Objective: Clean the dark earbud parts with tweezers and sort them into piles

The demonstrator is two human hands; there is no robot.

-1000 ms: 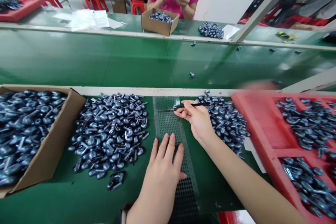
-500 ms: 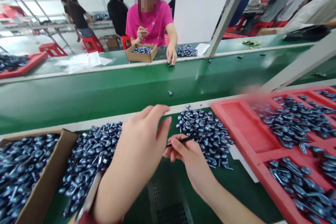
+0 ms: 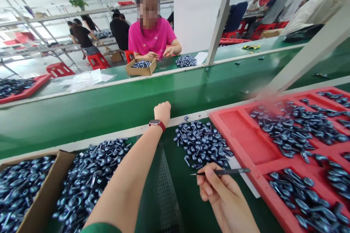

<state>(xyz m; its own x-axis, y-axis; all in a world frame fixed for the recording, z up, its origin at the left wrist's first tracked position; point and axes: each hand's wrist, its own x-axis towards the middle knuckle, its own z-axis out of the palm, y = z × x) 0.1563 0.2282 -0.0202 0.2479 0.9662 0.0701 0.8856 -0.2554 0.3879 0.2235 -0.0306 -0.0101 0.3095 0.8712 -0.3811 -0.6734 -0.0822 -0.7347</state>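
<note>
My left hand, with a red-banded watch on the wrist, is stretched forward over the near edge of the green belt. Its fingers are curled closed and turned away, so anything in them is hidden. Between thumb and fingers, my right hand grips dark tweezers, their fine tip pointing left. Just beyond it lies a pile of glossy dark-blue earbud pieces. A larger pile of the same pieces spreads left of my left forearm.
A cardboard box of earbud pieces stands at far left. On the right, a red compartment tray holds more. The green belt runs across in front. Beyond it sits a co-worker in pink beside a small box. A slanted post rises at right.
My left hand has reached forward from near my right hand to the belt. My right hand has moved right and nearer, still with the tweezers. The co-worker's hand has drawn back from the belt.
</note>
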